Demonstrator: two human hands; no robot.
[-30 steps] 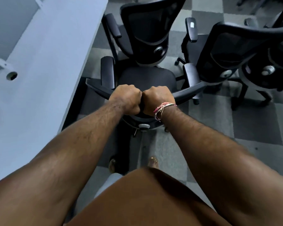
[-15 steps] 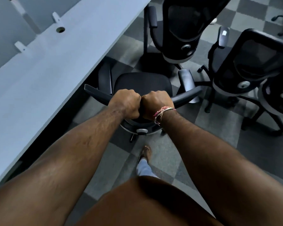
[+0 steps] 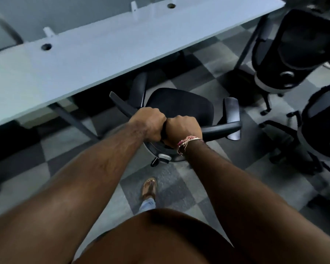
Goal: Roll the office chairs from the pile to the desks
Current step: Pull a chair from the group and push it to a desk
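A black office chair (image 3: 179, 103) stands in front of me, its seat facing the long white desk (image 3: 84, 54). My left hand (image 3: 149, 123) and my right hand (image 3: 183, 129) grip the top of its backrest side by side, fists touching. The chair's left armrest reaches just under the desk edge. My right wrist wears a thread bracelet. The chair's wheels are mostly hidden under the seat and my arms.
Two more black mesh-back chairs stand at the right, one at the far end of the desk (image 3: 297, 44) and one nearer (image 3: 324, 130). A slanted desk leg (image 3: 74, 121) is left of the chair. Checkered grey carpet tiles cover the floor. My sandalled foot (image 3: 149, 188) is behind the chair.
The chair has turned and rolled toward the desk, away from the other chairs. My view has swung left, so the desk now runs across the top. Both hands keep their grip.
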